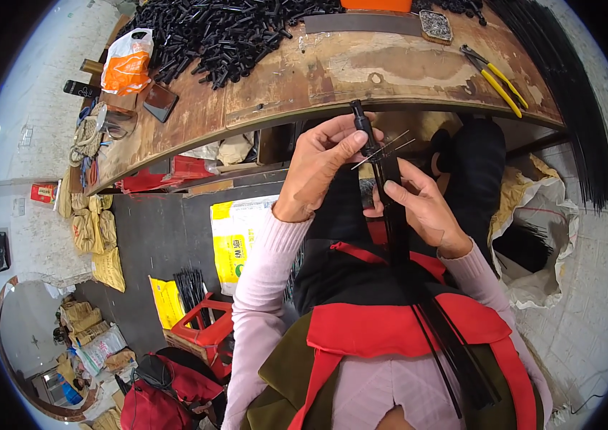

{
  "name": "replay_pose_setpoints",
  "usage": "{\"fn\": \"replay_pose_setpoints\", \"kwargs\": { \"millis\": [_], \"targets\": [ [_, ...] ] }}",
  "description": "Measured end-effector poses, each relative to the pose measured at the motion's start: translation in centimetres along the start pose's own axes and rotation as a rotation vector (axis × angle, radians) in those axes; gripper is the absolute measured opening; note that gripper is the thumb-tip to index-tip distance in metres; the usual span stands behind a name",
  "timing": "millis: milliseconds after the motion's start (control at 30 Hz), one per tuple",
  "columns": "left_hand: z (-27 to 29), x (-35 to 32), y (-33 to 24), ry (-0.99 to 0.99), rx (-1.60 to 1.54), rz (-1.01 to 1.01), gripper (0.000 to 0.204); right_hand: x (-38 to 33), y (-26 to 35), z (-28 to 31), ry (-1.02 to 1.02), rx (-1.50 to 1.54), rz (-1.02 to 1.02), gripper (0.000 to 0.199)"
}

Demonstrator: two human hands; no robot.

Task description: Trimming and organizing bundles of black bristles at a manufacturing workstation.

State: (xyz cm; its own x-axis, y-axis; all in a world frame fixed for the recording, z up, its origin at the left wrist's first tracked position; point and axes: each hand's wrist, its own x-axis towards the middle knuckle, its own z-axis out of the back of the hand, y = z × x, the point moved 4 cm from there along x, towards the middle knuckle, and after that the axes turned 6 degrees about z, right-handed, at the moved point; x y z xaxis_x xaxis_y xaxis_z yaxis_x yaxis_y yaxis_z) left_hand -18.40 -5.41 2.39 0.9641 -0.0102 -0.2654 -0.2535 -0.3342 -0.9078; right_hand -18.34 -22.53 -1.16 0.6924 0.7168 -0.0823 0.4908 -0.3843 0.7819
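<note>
Just below the worn wooden workbench's (333,72) near edge, the left hand (322,168) pinches a small black plastic cap (363,125) onto thin metal wires (384,149), while the right hand (422,208) grips the bundle of long black rods (418,301) steady over the lap.

An orange and white plastic bag (127,63) sits on the workbench's far left corner, knotted at the top. Just beside it lies a dark, flat phone-like screen (160,101), tilted, its face blank. Below the bench, on the floor, a yellow and white printed sack (236,240) stands upright beside the person's left sleeve. A second flat yellow package (166,302) leans by a red crate. At the far left a small red box (43,192) sits on the floor. To the right, a large white sack (544,247) gapes open.
</note>
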Motion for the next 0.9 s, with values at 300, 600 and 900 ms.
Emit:
{"fn": "replay_pose_setpoints", "kwargs": {
  "millis": [300, 600, 900],
  "targets": [
    [-0.6, -0.8, -0.2, -0.259, 0.116, -0.076, 0.03, 0.2, 0.1, -0.3, -0.036, -0.046, 0.001, 0.037],
    [-0.5, -3.1, 1.3, -0.098, -0.108, -0.156, 0.065, 0.7, -0.1, -0.6, -0.005, -0.026, -0.001, 0.036],
    [-1.6, -4.0, -0.5, -0.359, 0.105, -0.235, 0.064, 0.6, 0.1, -1.0, -0.006, -0.035, -0.021, 0.037]
  ]
}}
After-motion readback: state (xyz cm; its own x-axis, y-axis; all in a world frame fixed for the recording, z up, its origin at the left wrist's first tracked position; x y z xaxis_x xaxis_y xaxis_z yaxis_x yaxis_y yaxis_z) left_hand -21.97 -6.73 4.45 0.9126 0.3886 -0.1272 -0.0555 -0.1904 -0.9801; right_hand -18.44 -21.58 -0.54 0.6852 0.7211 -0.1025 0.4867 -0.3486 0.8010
